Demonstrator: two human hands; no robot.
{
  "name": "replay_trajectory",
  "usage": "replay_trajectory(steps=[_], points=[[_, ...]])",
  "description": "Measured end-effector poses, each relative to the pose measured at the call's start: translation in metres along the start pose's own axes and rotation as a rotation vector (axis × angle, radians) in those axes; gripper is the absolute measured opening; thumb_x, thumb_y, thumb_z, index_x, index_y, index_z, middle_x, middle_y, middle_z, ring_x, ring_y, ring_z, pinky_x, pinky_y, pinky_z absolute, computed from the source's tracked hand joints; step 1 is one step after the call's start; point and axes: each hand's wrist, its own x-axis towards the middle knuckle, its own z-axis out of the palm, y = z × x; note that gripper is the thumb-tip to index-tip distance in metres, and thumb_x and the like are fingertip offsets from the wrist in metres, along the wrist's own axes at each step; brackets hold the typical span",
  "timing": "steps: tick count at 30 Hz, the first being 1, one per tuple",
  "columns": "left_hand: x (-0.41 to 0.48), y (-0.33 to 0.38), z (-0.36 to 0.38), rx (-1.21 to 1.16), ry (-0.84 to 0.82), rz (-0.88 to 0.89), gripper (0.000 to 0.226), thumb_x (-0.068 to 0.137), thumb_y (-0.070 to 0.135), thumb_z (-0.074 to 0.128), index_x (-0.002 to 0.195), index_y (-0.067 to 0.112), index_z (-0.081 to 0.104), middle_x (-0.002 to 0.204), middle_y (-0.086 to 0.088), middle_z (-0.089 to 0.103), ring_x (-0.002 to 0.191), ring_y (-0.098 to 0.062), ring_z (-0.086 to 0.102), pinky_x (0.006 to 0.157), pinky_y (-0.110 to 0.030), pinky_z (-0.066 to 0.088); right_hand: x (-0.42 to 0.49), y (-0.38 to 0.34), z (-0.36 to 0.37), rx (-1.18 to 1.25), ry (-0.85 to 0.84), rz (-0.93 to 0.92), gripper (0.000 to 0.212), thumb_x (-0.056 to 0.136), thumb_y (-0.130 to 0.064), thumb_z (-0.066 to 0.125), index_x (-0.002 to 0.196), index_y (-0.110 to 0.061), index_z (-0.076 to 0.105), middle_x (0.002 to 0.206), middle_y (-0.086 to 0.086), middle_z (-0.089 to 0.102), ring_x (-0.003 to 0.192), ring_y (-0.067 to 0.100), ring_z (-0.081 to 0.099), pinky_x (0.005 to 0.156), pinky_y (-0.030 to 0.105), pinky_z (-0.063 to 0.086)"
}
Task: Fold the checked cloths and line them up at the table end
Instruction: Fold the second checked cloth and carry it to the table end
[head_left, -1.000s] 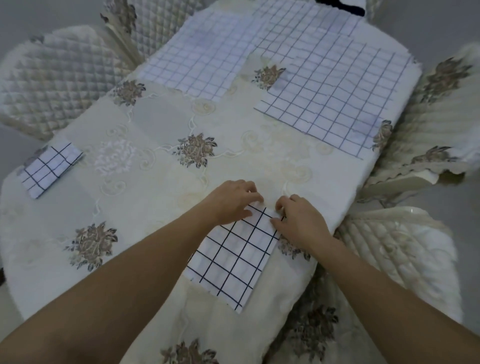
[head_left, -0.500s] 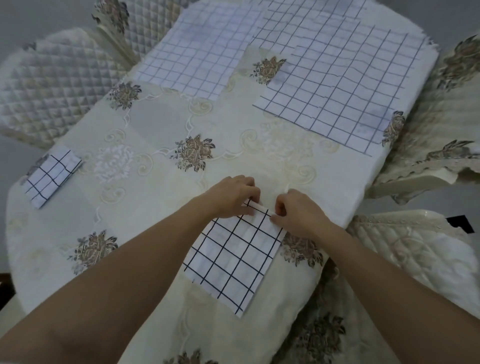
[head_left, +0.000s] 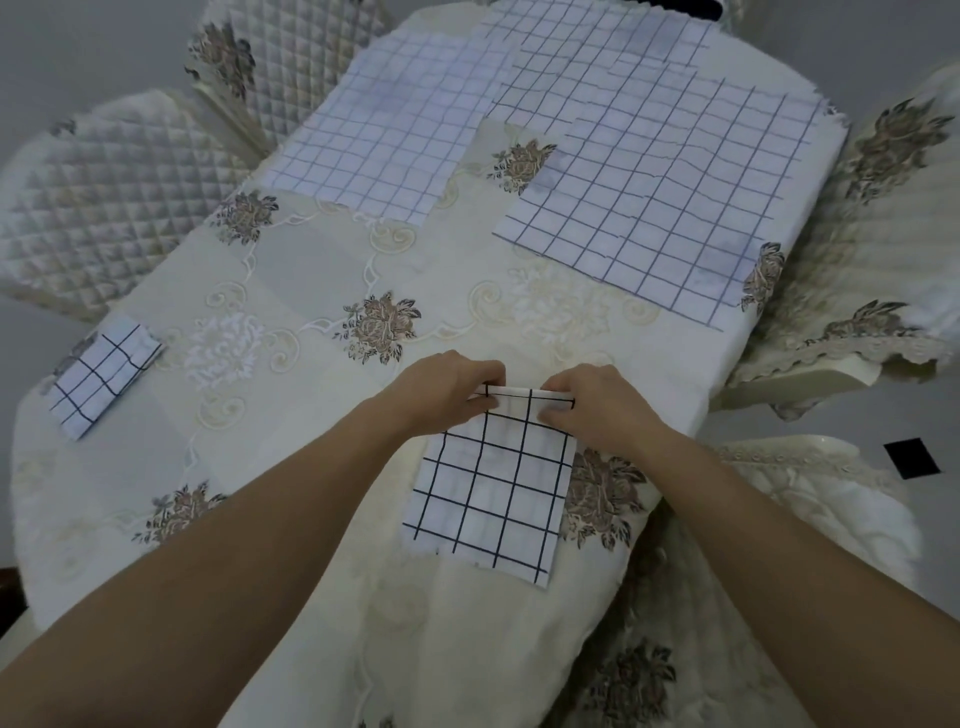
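- A quilted chair (head_left: 109, 208) stood off the far left side of the table, which was covered by a cream embroidered tablecloth (head_left: 311, 270).
- A small folded checked cloth (head_left: 101, 382) lay flat at the table's left edge, well apart from both hands.
- The person's left hand (head_left: 441, 397) had its fingers curled over the far left corner of the near checked cloth (head_left: 493, 488), pinching it.
- That cloth lay by the near right edge of the table. Its far edge was raised in a narrow fold between the two hands, and the rest lay flat on the tablecloth.
- The right hand (head_left: 602, 408) pinched the far right corner of the same edge, fingers bent over it.
- Beyond the hands, a wide open checked cloth (head_left: 384, 140) lay spread at the far left centre, and a second open checked cloth (head_left: 665, 208) lay at the far right.
- A floral-covered chair (head_left: 852, 322) stood off the right side.
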Motion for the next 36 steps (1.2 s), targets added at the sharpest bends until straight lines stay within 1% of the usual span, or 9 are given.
replay_trajectory(steps=[4,6,12,16,21,25,30,33,36], points=[[-0.021,-0.002,0.0,-0.007,0.066,0.067,0.008,0.096,0.029,0.06,0.101,0.022,0.059,0.065,0.011,0.049,0.062,-0.016,0.047,0.056,-0.031,0.036,-0.019,-0.015,0.007,-0.032,0.059,-0.016,0.016,0.088,-0.023,0.068,0.103,-0.027,0.073,0.088,-0.005,0.068,0.083,0.016,0.061,0.073,0.034,0.054],[-0.035,-0.001,0.002,-0.016,0.085,0.111,0.007,0.096,0.027,0.06,0.101,0.022,0.059,0.065,0.009,0.053,0.06,-0.015,0.048,0.055,-0.032,0.04,-0.033,-0.021,0.012,-0.052,0.083,-0.012,0.019,0.088,-0.021,0.068,0.105,-0.028,0.072,0.091,-0.006,0.069,0.084,0.015,0.062,0.075,0.035,0.054],[-0.078,-0.003,0.012,-0.098,0.12,0.21,0.009,0.094,0.02,0.062,0.103,0.022,0.062,0.082,0.005,0.068,0.074,-0.018,0.062,0.063,-0.039,0.05,-0.073,-0.03,0.034,-0.085,0.156,-0.044,0.03,0.089,-0.022,0.069,0.118,-0.031,0.071,0.107,-0.005,0.073,0.094,0.018,0.066,0.085,0.039,0.054],[-0.104,-0.005,0.031,-0.158,0.181,0.261,0.015,0.09,0.014,0.065,0.105,0.019,0.066,0.093,0.003,0.072,0.079,-0.02,0.063,0.066,-0.041,0.052,-0.098,-0.034,0.058,-0.158,0.205,-0.115,0.041,0.086,-0.019,0.072,0.126,-0.025,0.067,0.12,-0.002,0.07,0.106,0.022,0.065,0.088,0.032,0.051],[-0.124,-0.007,0.072,-0.217,0.272,0.302,0.02,0.086,0.013,0.065,0.105,0.017,0.069,0.101,0.003,0.072,0.092,-0.02,0.066,0.075,-0.04,0.055,-0.117,-0.028,0.095,-0.187,0.234,-0.149,0.044,0.083,-0.016,0.073,0.127,-0.02,0.067,0.128,-0.002,0.066,0.116,0.024,0.061,0.094,0.04,0.053],[-0.13,-0.005,0.098,-0.17,0.318,0.38,0.012,0.085,0.017,0.07,0.096,0.015,0.068,0.106,0.001,0.071,0.095,-0.022,0.066,0.076,-0.04,0.055,-0.124,-0.015,0.118,-0.261,0.236,-0.185,0.048,0.078,-0.022,0.079,0.124,-0.014,0.068,0.128,0.003,0.066,0.12,0.029,0.06,0.098,0.045,0.052],[-0.137,-0.011,0.125,-0.131,0.312,0.38,0.015,0.081,0.017,0.075,0.093,0.017,0.067,0.122,-0.001,0.067,0.111,-0.023,0.063,0.086,-0.04,0.053,-0.131,-0.001,0.138,-0.249,0.233,-0.172,0.052,0.08,-0.033,0.074,0.128,-0.014,0.065,0.136,0.004,0.061,0.132,0.03,0.05,0.11,0.043,0.041],[-0.143,-0.012,0.134,-0.143,0.312,0.334,0.015,0.081,0.017,0.074,0.093,0.019,0.065,0.127,0.001,0.065,0.117,-0.021,0.06,0.09,-0.041,0.051,-0.134,0.003,0.147,-0.258,0.257,-0.208,0.048,0.077,-0.028,0.08,0.122,-0.013,0.069,0.134,0.007,0.062,0.13,0.032,0.052,0.11,0.044,0.04],[-0.146,-0.01,0.132,-0.125,0.342,0.31,0.01,0.084,0.023,0.07,0.092,0.02,0.066,0.125,0.003,0.065,0.117,-0.018,0.059,0.093,-0.042,0.049,-0.132,0.005,0.149,-0.252,0.296,-0.241,0.044,0.079,-0.036,0.074,0.117,-0.014,0.071,0.13,0.008,0.064,0.125,0.032,0.056,0.105,0.048,0.046]])
